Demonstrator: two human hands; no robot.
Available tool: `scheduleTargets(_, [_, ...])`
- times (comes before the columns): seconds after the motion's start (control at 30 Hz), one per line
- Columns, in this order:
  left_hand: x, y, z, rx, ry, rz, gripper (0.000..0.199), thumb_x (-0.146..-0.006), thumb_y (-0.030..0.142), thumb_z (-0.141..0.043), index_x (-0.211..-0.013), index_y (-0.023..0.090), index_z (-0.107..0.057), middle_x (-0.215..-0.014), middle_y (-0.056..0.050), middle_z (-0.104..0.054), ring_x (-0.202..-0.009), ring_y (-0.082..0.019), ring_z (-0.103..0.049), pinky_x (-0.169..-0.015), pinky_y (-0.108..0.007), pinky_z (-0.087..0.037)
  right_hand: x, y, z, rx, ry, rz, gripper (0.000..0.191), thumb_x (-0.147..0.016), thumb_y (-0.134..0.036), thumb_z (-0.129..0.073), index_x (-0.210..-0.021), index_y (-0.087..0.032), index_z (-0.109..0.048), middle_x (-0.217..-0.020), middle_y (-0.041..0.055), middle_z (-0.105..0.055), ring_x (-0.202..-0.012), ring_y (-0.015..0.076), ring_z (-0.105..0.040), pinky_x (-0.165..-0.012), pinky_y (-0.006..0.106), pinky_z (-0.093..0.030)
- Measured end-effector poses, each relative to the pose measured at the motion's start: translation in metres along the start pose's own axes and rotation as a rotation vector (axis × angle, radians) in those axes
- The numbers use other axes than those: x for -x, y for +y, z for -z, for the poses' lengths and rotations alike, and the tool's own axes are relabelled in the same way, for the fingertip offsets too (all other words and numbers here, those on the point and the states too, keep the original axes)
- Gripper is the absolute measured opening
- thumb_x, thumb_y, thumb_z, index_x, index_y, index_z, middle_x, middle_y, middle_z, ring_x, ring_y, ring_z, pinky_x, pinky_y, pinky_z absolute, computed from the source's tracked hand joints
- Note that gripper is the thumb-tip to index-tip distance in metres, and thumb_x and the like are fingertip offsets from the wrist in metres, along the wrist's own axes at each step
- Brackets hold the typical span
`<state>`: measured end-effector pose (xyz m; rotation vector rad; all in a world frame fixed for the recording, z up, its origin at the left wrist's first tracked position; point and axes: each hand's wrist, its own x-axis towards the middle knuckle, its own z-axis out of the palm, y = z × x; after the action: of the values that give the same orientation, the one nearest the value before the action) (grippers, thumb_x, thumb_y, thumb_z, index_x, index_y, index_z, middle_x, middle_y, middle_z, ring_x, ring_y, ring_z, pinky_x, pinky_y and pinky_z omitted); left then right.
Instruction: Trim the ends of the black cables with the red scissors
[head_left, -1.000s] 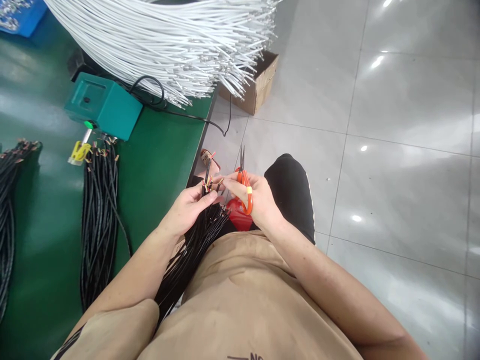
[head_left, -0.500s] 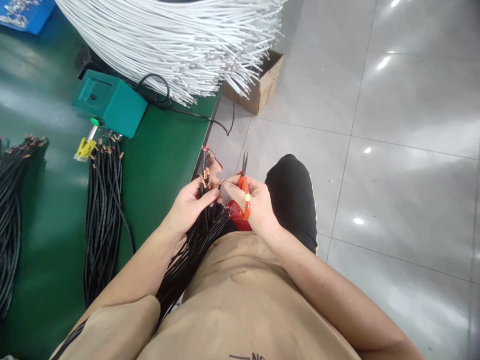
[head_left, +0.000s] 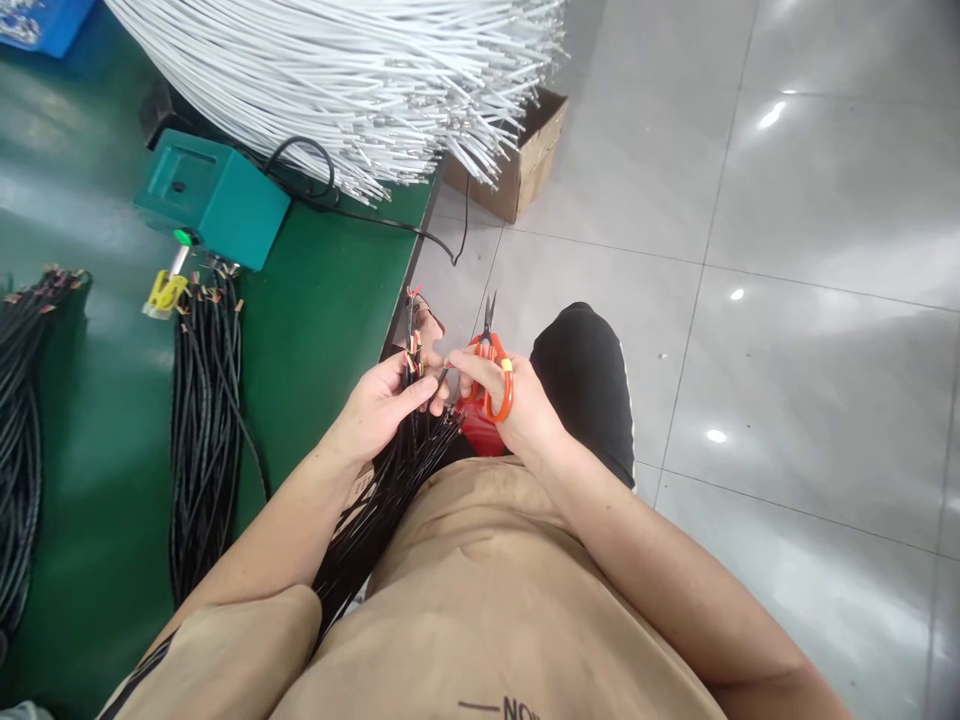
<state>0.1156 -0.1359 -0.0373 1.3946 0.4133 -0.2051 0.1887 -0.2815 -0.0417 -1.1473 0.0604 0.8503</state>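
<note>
My left hand [head_left: 394, 400] is closed around several black cables [head_left: 409, 450], whose ends show short coloured wires above the fingers. One cable end sticks out to the right, between the thumb and fingers. My right hand [head_left: 510, 390] holds orange-handled scissors [head_left: 487, 345], blades pointing up and away from me. Its thumb and fingertip meet at that cable end, right beside my left hand. What exactly they pinch is too small to make out. The rest of the cable bundle lies across my lap.
On the green table [head_left: 322, 300] stand a teal box-shaped device [head_left: 214, 200] and a bundle of black cables [head_left: 206, 430]. White cables [head_left: 360, 90] overhang the far edge. A cardboard box [head_left: 529, 165] sits on the floor.
The scissors have turned in my right hand and their handles now spread apart to the right. My right fingertips have stayed at the cable end; my left hand keeps its grip.
</note>
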Motion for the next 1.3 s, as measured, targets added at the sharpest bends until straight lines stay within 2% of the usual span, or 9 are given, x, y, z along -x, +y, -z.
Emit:
scheduleTargets(0.17, [0.0, 0.001, 0.0, 0.056, 0.008, 0.019, 0.028, -0.079, 0.03, -0.068, -0.101, 0.018, -0.056, -0.073, 0.002, -0.059, -0.061, -0.011, -0.057, -0.062, -0.027, -0.043, 0.001, 0.002, 0.001, -0.018, -0.038, -0.013, 0.036, -0.074, -0.04, -0.065, -0.05, -0.019, -0.047, -0.051, -0.004, -0.048, -0.05, 0.0099, -0.049, -0.057, 0.026, -0.041])
scheduleTargets(0.4, [-0.001, 0.001, 0.003, 0.072, -0.025, 0.065, 0.037, -0.071, 0.018, -0.075, -0.105, 0.02, -0.06, -0.092, -0.001, -0.064, -0.087, -0.012, -0.06, -0.079, -0.025, -0.046, 0.004, -0.003, 0.0, -0.011, 0.034, 0.014, 0.034, -0.073, -0.035, -0.066, -0.049, -0.018, -0.048, -0.052, -0.0039, -0.048, -0.054, 0.0085, -0.046, -0.058, 0.024, -0.038])
scheduleTargets(0.5, [-0.002, 0.001, 0.001, 0.017, -0.024, 0.035, 0.034, -0.072, 0.021, -0.074, -0.102, 0.019, -0.058, -0.087, 0.0, -0.063, -0.083, -0.013, -0.06, -0.075, -0.025, -0.046, 0.003, -0.003, -0.002, -0.031, 0.007, 0.002, 0.034, -0.071, -0.036, -0.067, -0.049, -0.018, -0.047, -0.052, -0.004, -0.048, -0.054, 0.0091, -0.047, -0.059, 0.025, -0.04])
scheduleTargets(0.6, [0.0, 0.002, -0.002, -0.058, 0.027, -0.015, 0.03, -0.074, 0.024, -0.072, -0.098, 0.021, -0.055, -0.077, 0.003, -0.059, -0.071, -0.012, -0.059, -0.064, -0.024, -0.046, 0.004, -0.002, -0.003, -0.021, -0.031, -0.015, 0.036, -0.069, -0.039, -0.069, -0.05, -0.019, -0.046, -0.052, -0.004, -0.048, -0.054, 0.0097, -0.048, -0.06, 0.026, -0.042])
scheduleTargets(0.73, [0.003, 0.002, -0.005, -0.151, 0.093, -0.08, 0.031, -0.075, 0.026, -0.07, -0.103, 0.023, -0.056, -0.079, 0.002, -0.058, -0.066, -0.012, -0.058, -0.056, -0.023, -0.044, 0.007, -0.004, -0.004, 0.046, 0.029, -0.007, 0.035, -0.071, -0.043, -0.067, -0.053, -0.018, -0.049, -0.052, -0.0042, -0.047, -0.052, 0.0087, -0.045, -0.055, 0.024, -0.038])
scheduleTargets(0.87, [0.004, -0.001, -0.005, -0.209, 0.097, -0.063, 0.036, -0.077, 0.028, -0.068, -0.112, 0.022, -0.061, -0.082, 0.0, -0.061, -0.062, -0.01, -0.055, -0.057, -0.024, -0.046, 0.012, -0.006, -0.005, 0.086, 0.082, 0.0, 0.023, -0.072, -0.038, -0.065, -0.062, -0.018, -0.057, -0.052, -0.006, -0.048, -0.048, 0.0068, -0.04, -0.05, 0.023, -0.032])
scheduleTargets(1.03, [0.004, 0.001, -0.005, -0.235, 0.08, -0.051, 0.036, -0.077, 0.028, -0.068, -0.111, 0.02, -0.063, -0.085, -0.001, -0.061, -0.062, -0.01, -0.054, -0.058, -0.024, -0.048, 0.011, -0.003, -0.004, 0.123, 0.084, 0.021, 0.014, -0.071, -0.029, -0.062, -0.064, -0.017, -0.06, -0.053, -0.0063, -0.049, -0.046, 0.0059, -0.036, -0.048, 0.022, -0.03])
scheduleTargets(1.2, [0.003, 0.004, -0.006, -0.268, 0.115, -0.05, 0.033, -0.074, 0.03, -0.071, -0.105, 0.019, -0.065, -0.081, 0.0, -0.061, -0.065, -0.011, -0.054, -0.064, -0.025, -0.047, 0.012, 0.0, -0.003, 0.261, 0.103, 0.039, 0.014, -0.072, -0.03, -0.061, -0.066, -0.017, -0.06, -0.057, -0.0046, -0.052, -0.051, 0.0077, -0.041, -0.052, 0.023, -0.034])
scheduleTargets(1.3, [0.003, 0.003, -0.005, -0.249, 0.165, -0.058, 0.035, -0.07, 0.03, -0.075, -0.101, 0.018, -0.066, -0.079, 0.0, -0.062, -0.072, -0.013, -0.057, -0.073, -0.027, -0.047, 0.015, 0.004, -0.004, 0.432, 0.131, 0.14, 0.015, -0.073, -0.032, -0.061, -0.069, -0.017, -0.062, -0.065, -0.0015, -0.057, -0.058, 0.0103, -0.047, -0.057, 0.025, -0.038])
